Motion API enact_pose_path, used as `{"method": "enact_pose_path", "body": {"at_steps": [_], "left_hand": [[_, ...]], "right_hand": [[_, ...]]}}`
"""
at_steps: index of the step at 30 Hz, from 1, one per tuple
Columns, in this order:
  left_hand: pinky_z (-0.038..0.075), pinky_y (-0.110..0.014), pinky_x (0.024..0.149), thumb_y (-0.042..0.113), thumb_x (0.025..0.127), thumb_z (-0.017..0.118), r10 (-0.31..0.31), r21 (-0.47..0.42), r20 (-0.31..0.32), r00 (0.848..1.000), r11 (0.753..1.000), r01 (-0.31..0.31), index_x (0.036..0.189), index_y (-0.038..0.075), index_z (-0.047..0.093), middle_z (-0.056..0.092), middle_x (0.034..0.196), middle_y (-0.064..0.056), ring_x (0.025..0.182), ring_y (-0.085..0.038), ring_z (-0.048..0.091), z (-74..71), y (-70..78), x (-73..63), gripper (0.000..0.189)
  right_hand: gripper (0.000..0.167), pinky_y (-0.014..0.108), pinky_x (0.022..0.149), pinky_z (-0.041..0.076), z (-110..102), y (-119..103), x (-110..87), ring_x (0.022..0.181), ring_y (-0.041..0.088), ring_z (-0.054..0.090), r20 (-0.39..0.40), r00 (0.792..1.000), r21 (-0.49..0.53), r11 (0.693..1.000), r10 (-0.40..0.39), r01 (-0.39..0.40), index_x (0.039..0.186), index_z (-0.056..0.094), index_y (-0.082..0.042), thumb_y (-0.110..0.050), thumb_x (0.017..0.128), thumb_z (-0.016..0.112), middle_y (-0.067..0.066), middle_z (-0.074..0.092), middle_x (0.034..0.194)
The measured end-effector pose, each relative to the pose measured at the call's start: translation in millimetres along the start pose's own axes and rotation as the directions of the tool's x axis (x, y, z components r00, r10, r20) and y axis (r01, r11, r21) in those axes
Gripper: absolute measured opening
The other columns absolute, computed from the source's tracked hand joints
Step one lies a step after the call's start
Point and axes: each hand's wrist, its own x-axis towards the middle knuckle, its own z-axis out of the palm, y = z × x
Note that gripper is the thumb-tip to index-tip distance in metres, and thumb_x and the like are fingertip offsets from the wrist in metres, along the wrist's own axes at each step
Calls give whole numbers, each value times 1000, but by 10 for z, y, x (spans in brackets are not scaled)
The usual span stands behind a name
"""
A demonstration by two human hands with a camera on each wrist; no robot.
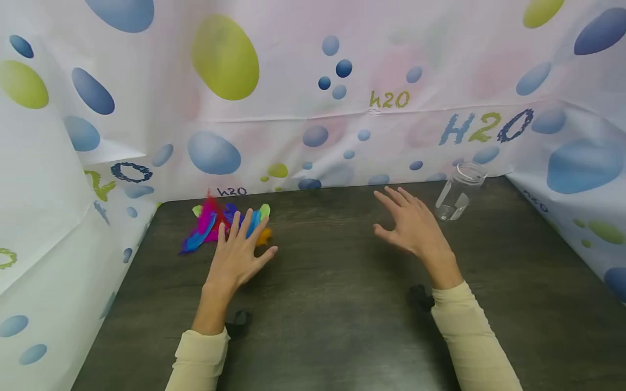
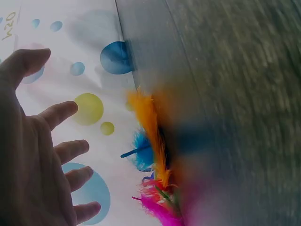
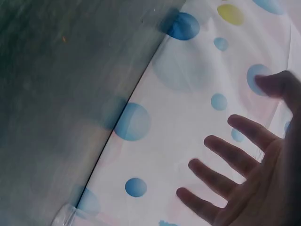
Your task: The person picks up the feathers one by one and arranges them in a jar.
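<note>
A pile of bright feathers (image 1: 210,220) in pink, blue, purple, orange and green lies at the back left of the dark table. My left hand (image 1: 237,258) hovers just in front of it, fingers spread and holding nothing. In the left wrist view an orange feather (image 2: 149,117) stands out beyond the fingertips, apart from them. At the back right stands a clear glass jar (image 1: 459,193), upright and without a lid. My right hand (image 1: 411,225) is in the air to the left of the jar, its fingers extended with nothing in them.
The dark wooden table (image 1: 332,271) meets a white curtain (image 1: 293,146) with blue and green spots along its back and sides. Only a bit of the jar's rim (image 3: 63,215) shows at the bottom of the right wrist view.
</note>
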Motion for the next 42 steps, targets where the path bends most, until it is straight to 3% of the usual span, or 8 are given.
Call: {"method": "enact_pose_path", "body": {"at_steps": [5,8,14,22,27,32,38,42], "left_hand": [[3,-67,124,55,102,50,-21,-9,-5,1000,1000,21,163,15,32,17,170,-22,157,-47,7,-25,-59,-31,75],[7,-67,123,52,103,51,-23,-2,-7,1000,1000,22,163,13,34,18,170,-23,156,-47,10,-31,-81,-56,73],[14,-68,122,38,105,58,-3,5,-28,1000,1000,4,161,10,36,24,167,-26,154,-48,17,-42,-91,-93,67],[21,-68,121,30,103,64,16,-5,-62,998,1000,-16,158,8,42,31,164,-27,152,-48,24,-6,-83,-69,64],[26,-68,119,28,101,67,25,-3,-82,996,1000,-26,157,7,44,34,162,-27,150,-49,29,17,-89,-40,64],[31,-67,117,24,99,70,15,-18,-105,994,1000,-17,155,5,46,38,161,-26,147,-48,36,4,-112,-43,64],[40,-67,111,20,96,74,6,-33,-175,985,999,-12,149,3,53,47,153,-27,139,-48,47,-4,-171,-75,60],[44,-65,107,16,94,76,29,-25,-228,973,999,-35,145,0,56,52,148,-28,133,-48,53,-1,-221,-113,56]], "right_hand": [[61,64,97,50,-26,44,57,128,47,56,-149,989,-22,1000,-21,18,146,55,-1,-24,93,73,25,55,146],[51,61,88,54,-37,82,57,117,46,62,-274,962,4,1000,-17,19,139,61,1,-19,93,74,24,61,138],[40,63,97,51,-67,193,44,117,46,61,-496,867,84,996,44,-3,128,67,4,-13,93,74,26,65,129],[43,66,108,35,-141,464,43,133,45,52,-657,746,115,992,108,-43,130,64,6,-12,92,70,26,63,134],[52,66,117,25,-208,627,28,147,43,37,-691,694,172,979,202,-113,140,58,3,-15,93,69,26,51,150],[62,65,121,21,-258,729,15,153,39,27,-668,663,275,940,337,-202,150,49,-2,-22,95,70,23,37,161],[74,61,125,16,-274,795,29,156,32,21,-571,656,418,863,494,-286,160,37,-12,-31,96,69,17,27,167],[76,58,126,18,-256,827,39,155,32,24,-535,655,463,834,533,-300,161,34,-11,-27,96,70,16,29,166]]}}
